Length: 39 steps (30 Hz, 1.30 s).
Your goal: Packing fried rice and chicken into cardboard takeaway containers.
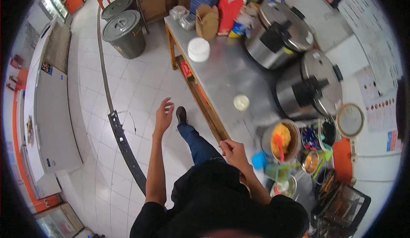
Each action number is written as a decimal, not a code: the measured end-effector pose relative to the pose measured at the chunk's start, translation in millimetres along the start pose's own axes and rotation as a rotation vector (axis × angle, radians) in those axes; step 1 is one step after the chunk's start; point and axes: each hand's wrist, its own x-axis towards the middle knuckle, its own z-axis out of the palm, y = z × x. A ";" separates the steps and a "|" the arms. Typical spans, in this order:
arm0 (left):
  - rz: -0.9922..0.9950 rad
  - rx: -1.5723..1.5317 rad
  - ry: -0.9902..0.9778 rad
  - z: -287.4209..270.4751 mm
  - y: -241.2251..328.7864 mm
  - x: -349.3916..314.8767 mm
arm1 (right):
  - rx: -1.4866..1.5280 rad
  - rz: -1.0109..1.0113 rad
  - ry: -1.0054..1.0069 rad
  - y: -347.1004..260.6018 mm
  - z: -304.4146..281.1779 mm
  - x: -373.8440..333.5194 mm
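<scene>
My left hand (164, 116) is raised over the tiled floor, its fingers loosely bent and apart, with nothing in it. At the wooden edge of the steel-topped table (222, 84) is my right hand (235, 153). Its fingers are curled in, and whatever they may hold is hidden; I cannot tell whether it touches the edge. On the tabletop ahead of it lies a small pale round item (241, 103). Farther off stands a white round stack (199, 49). To the right of my right hand is a pot (294, 149) with orange-yellow food and a red utensil.
Two large steel cookers (279, 33) with black handles stand along the wall side. Lidded grey bins (124, 33) are at the far left. A dark strip (124, 142) runs along the floor, and a long white cabinet (55, 110) lines the left.
</scene>
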 end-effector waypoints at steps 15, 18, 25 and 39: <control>-0.433 -0.025 0.036 -165.1 -76.8 307.0 | -0.017 -0.677 0.625 -409.3 -34.9 597.0; -0.393 0.103 -0.125 -168.7 -62.9 408.2 | -0.431 -0.244 0.908 -458.5 -77.8 688.4; -0.035 0.130 -0.505 -121.2 15.4 670.7 | -0.441 -0.423 0.947 -518.6 -55.5 750.7; 0.707 -0.055 -0.950 33.6 118.1 866.4 | -0.748 0.833 1.141 -261.1 -5.6 479.2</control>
